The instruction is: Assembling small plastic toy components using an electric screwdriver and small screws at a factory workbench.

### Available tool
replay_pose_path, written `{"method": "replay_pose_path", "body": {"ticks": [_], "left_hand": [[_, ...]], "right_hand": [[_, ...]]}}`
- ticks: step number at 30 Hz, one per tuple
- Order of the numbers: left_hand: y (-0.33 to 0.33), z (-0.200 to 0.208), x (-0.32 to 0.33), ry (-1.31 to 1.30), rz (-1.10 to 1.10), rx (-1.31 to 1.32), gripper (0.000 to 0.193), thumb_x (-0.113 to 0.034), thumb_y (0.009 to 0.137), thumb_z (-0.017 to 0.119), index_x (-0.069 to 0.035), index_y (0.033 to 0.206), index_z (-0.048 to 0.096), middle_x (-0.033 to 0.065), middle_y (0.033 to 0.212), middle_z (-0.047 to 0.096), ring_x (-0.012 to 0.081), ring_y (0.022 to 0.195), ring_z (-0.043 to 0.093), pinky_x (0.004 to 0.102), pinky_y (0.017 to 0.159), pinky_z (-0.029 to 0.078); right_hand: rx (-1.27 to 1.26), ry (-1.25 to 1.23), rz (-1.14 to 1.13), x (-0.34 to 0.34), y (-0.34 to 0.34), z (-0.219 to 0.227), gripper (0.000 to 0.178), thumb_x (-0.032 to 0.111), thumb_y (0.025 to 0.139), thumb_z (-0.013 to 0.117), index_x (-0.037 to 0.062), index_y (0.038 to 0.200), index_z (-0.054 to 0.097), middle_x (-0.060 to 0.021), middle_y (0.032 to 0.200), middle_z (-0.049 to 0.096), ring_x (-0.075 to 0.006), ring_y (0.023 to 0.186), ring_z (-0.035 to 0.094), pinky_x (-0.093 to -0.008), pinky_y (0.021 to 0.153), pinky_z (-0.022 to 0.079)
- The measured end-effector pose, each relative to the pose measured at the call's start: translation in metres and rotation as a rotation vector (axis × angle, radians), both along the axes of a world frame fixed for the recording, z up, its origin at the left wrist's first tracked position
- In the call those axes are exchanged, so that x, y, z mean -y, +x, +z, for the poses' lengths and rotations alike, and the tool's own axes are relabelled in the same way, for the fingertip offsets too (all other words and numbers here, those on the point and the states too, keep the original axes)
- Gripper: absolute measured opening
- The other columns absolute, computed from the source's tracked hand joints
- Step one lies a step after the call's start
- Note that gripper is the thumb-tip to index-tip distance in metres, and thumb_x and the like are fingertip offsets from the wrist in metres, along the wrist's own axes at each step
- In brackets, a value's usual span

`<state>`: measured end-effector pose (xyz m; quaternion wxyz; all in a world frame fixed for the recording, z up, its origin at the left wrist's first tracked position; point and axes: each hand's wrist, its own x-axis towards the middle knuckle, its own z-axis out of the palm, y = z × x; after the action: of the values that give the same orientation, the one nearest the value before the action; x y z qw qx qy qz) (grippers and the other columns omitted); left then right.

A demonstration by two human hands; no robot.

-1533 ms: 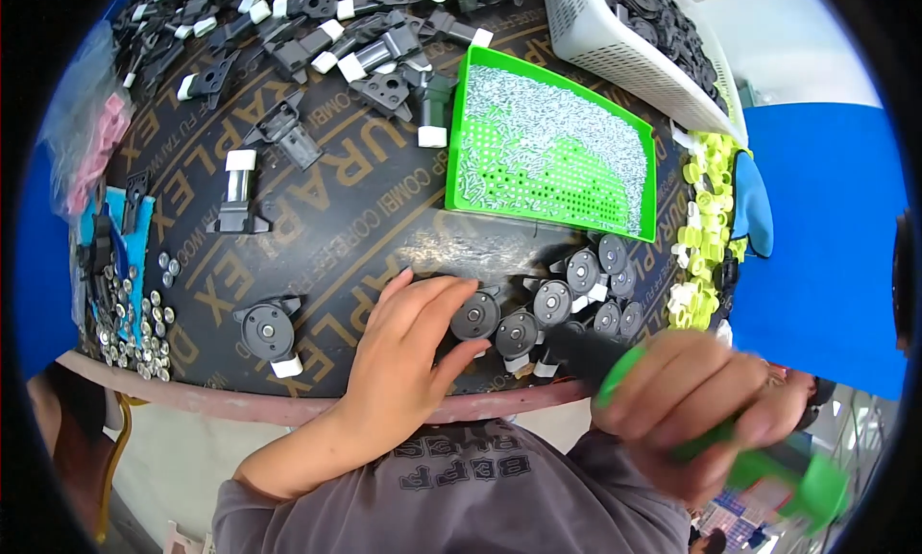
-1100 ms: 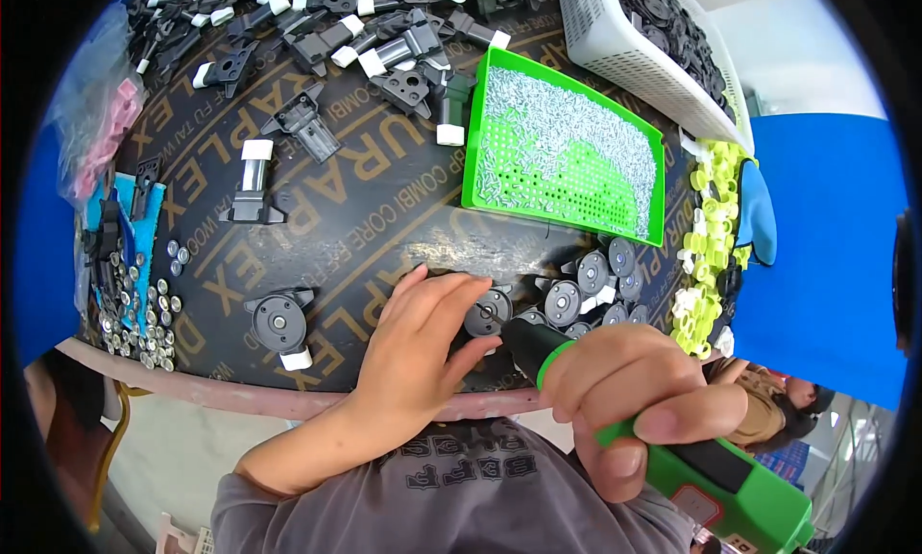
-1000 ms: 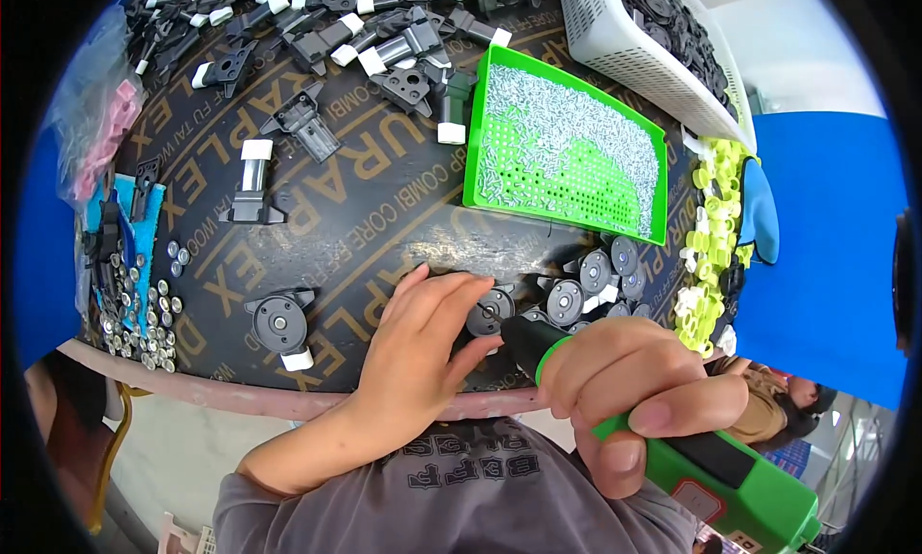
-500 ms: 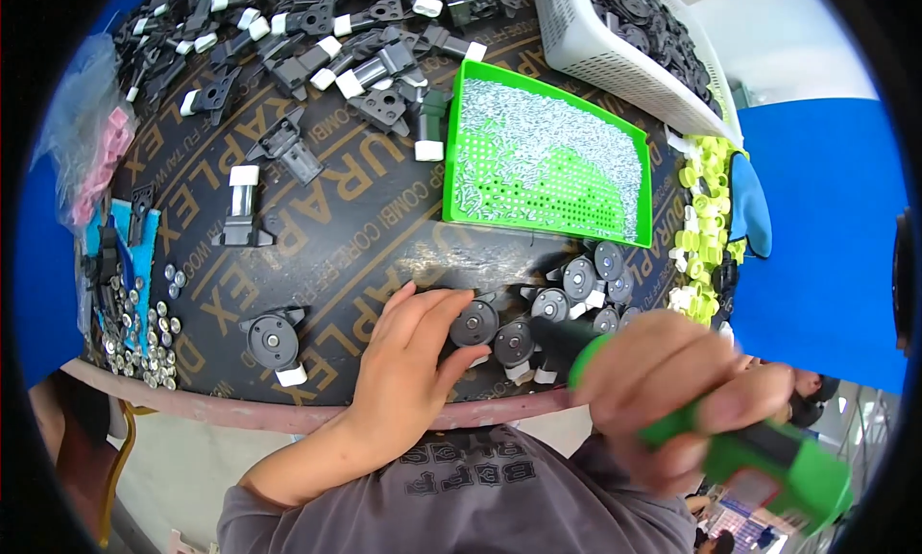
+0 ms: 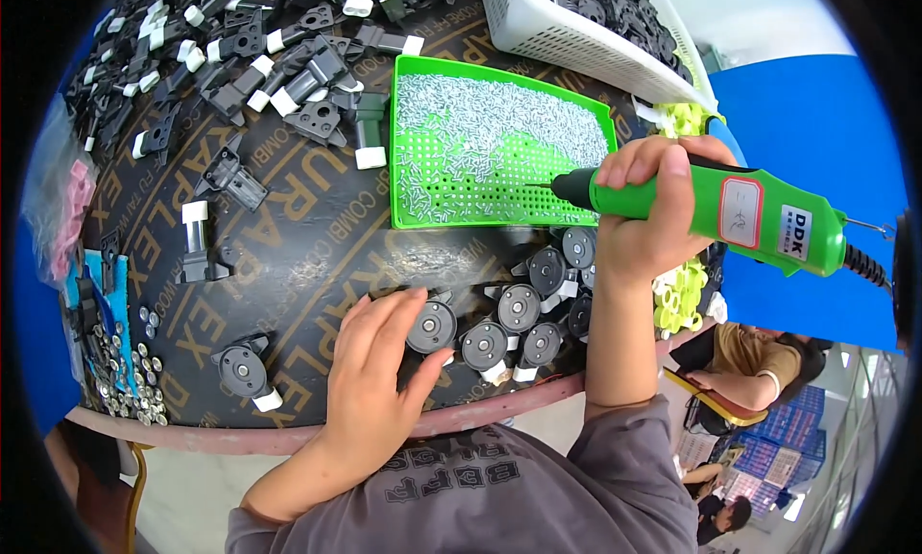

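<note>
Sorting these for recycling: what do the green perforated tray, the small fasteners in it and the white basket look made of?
Green tray: likely moulded plastic, uniform bright colour, regular holes. Fasteners: apparently metal, silvery and glinting. White basket: probably plastic, matte white lattice walls.

Premises: a small-parts assembly workshop. The dark plywood surface carries batches of identical black parts from 10 to 12 o'clock. A green tray of screws sits at 12, a white basket of black parts at 1. Round assemblies cluster near centre. A green powered screwdriver is at 3; loose metal pieces at 8.
</note>
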<state>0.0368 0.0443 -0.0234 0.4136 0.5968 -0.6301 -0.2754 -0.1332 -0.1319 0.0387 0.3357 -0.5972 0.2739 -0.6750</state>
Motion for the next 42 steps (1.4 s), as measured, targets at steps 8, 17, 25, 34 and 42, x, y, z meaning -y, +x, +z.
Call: {"method": "replay_pose_path", "body": {"ticks": [8,17,25,34,42], "left_hand": [[0.0,0.0,-0.001,-0.008,0.001,0.004,0.057,-0.01,0.078,0.079,-0.001,0.129,0.056,0.0154,0.127,0.059,0.036,0.117,0.056,0.0482,0.107,0.04],[0.001,-0.002,-0.001,-0.051,0.002,0.015,0.053,-0.015,0.082,0.075,0.0,0.129,0.055,0.0154,0.122,0.059,0.035,0.112,0.056,0.05,0.103,0.042],[-0.002,0.001,0.002,-0.033,-0.001,-0.024,0.054,-0.009,0.078,0.078,-0.003,0.127,0.057,0.0144,0.123,0.06,0.0353,0.113,0.057,0.0475,0.105,0.041],[-0.002,-0.001,0.002,-0.065,-0.033,-0.01,0.056,-0.01,0.08,0.075,-0.002,0.13,0.052,0.0155,0.124,0.055,0.0366,0.114,0.054,0.0498,0.104,0.041],[0.003,-0.003,-0.001,-0.057,-0.031,0.004,0.055,-0.009,0.081,0.074,-0.001,0.13,0.051,0.0161,0.123,0.055,0.0371,0.113,0.054,0.05,0.104,0.04]], "right_hand": [[0.022,-0.018,0.052,-0.001,0.001,-0.001,0.019,0.0,0.094,0.052,-0.0003,0.11,0.042,-0.0084,0.066,0.05,-0.0157,0.053,0.049,-0.0322,0.05,0.048],[-0.022,-0.073,0.043,-0.002,-0.001,-0.002,0.02,0.003,0.093,0.054,0.0002,0.109,0.043,-0.0096,0.066,0.052,-0.0168,0.053,0.05,-0.0321,0.049,0.048],[0.0,-0.087,0.462,-0.102,0.007,0.052,0.035,0.004,0.087,0.068,0.0049,0.113,0.045,-0.0099,0.072,0.056,-0.0222,0.054,0.055,-0.0355,0.046,0.051],[-0.159,-0.082,0.672,-0.109,0.017,0.034,0.032,-0.004,0.081,0.068,-0.0009,0.105,0.047,-0.0128,0.07,0.057,-0.0239,0.051,0.055,-0.0359,0.044,0.05],[-0.122,-0.052,0.649,-0.108,0.026,0.027,0.032,-0.008,0.075,0.067,-0.0027,0.1,0.049,-0.0133,0.067,0.056,-0.0244,0.049,0.054,-0.0359,0.043,0.048]]}}
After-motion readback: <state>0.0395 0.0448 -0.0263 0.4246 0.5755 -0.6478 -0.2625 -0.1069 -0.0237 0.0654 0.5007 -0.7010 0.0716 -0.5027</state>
